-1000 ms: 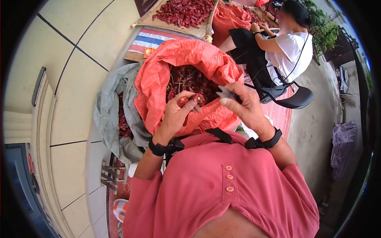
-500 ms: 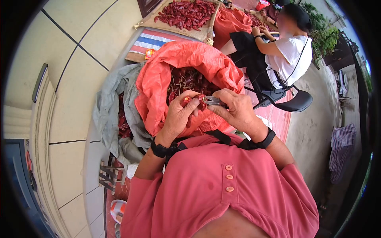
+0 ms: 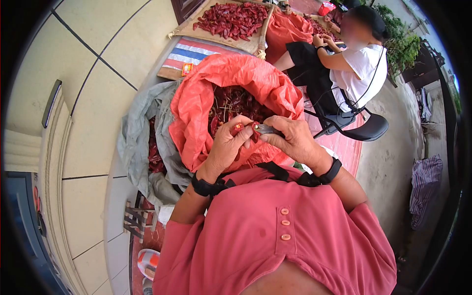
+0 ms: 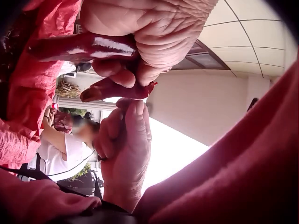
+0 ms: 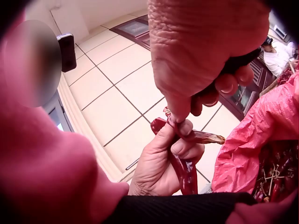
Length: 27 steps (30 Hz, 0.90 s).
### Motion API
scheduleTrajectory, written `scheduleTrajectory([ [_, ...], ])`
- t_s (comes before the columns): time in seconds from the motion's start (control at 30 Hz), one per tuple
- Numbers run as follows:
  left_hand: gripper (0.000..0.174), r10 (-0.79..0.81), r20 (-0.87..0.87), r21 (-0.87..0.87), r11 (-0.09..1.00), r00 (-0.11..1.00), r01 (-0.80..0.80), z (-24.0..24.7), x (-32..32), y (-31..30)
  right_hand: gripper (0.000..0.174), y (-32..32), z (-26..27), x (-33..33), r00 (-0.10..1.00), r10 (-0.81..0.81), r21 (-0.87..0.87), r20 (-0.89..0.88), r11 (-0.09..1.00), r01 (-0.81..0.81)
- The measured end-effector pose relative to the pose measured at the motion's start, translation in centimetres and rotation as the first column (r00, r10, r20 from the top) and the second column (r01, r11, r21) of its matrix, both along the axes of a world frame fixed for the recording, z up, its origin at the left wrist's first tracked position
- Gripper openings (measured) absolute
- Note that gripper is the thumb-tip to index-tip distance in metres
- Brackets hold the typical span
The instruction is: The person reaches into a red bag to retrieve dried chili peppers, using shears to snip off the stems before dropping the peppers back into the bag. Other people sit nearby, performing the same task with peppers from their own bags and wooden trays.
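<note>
The left hand (image 3: 225, 146) grips red chilies, two cut or stem ends showing between thumb and fingers in the head view. In the left wrist view a long glossy chili (image 4: 88, 47) and a shorter one (image 4: 114, 89) stick out of its fingers. The right hand (image 3: 298, 141) is curled round a small grey metal tool (image 3: 268, 129), whose tip meets the end of one chili. In the right wrist view the tool's dark handle (image 5: 240, 60) lies in the palm, and the right thumb tip is against the chili top. Below both hands, a red sack (image 3: 189, 105) holds many chilies (image 3: 231, 104).
A grey sack (image 3: 140, 123) with chilies stands left of the red one. Beyond lie a tray of chilies (image 3: 231, 19) and a striped sheet (image 3: 194, 51). At the upper right a person in a white shirt (image 3: 366, 73) sits on a black chair (image 3: 368, 129).
The right hand came in from the right with the tool, whose tip went from apart to touching the held chili. The left hand still grips its chilies and has shifted slightly right.
</note>
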State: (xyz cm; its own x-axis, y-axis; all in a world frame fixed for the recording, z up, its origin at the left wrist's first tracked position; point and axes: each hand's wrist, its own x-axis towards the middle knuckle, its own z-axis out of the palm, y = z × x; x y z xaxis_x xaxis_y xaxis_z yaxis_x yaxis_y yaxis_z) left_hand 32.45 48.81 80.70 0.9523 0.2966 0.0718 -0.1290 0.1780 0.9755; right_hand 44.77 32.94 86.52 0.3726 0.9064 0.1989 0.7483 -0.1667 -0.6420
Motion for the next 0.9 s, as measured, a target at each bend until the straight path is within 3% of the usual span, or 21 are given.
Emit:
scheduleTrajectory([
  [0.17,0.015,-0.028,0.015,-0.099,0.995,0.999,0.029,0.0,0.3,-0.2,0.022,0.0,-0.2,0.4,0.998,0.015,-0.03,-0.056,0.999,-0.017],
  [0.23,0.016,-0.053,0.039,-0.186,0.981,0.998,0.059,0.0,0.2,-0.2,0.024,0.2,-1.0,0.5,0.937,0.061,0.053,-0.345,0.998,-0.046],
  [0.33,0.017,-0.034,0.061,-0.117,0.992,0.998,0.041,-0.3,0.4,0.3,0.024,0.7,-2.1,0.1,0.772,0.121,0.174,-0.623,0.985,-0.014],
  [0.43,0.018,-0.035,0.076,-0.123,0.991,0.997,0.044,0.1,0.6,0.4,0.023,0.7,-0.9,0.3,0.473,0.057,0.059,-0.879,0.998,-0.011],
  [0.47,0.018,-0.043,0.084,-0.154,0.986,0.996,0.055,0.1,0.8,0.4,0.022,0.6,-0.4,0.6,0.341,0.001,-0.013,-0.94,0.999,-0.039],
  [0.57,0.019,-0.06,0.094,-0.246,0.966,0.994,0.082,-0.3,0.9,0.4,0.023,0.5,-1.2,0.8,0.136,0.102,0.096,-0.985,0.994,-0.051],
  [0.73,0.027,-0.1,0.127,-0.274,0.953,0.987,0.132,-0.5,0.6,0.9,0.022,0.8,-1.5,0.7,0.236,0.058,0.055,-0.97,0.998,-0.021],
  [0.83,0.035,0.066,0.213,0.15,0.984,0.975,-0.099,1.3,0.8,-0.3,0.022,0.8,-1.5,0.6,0.261,0.017,0.021,-0.965,1.0,0.011],
  [0.9,0.031,0.107,0.131,0.176,0.976,0.986,-0.13,0.9,0.7,-0.2,0.021,0.8,-1.7,0.4,0.264,0.023,0.032,-0.964,0.999,0.032],
])
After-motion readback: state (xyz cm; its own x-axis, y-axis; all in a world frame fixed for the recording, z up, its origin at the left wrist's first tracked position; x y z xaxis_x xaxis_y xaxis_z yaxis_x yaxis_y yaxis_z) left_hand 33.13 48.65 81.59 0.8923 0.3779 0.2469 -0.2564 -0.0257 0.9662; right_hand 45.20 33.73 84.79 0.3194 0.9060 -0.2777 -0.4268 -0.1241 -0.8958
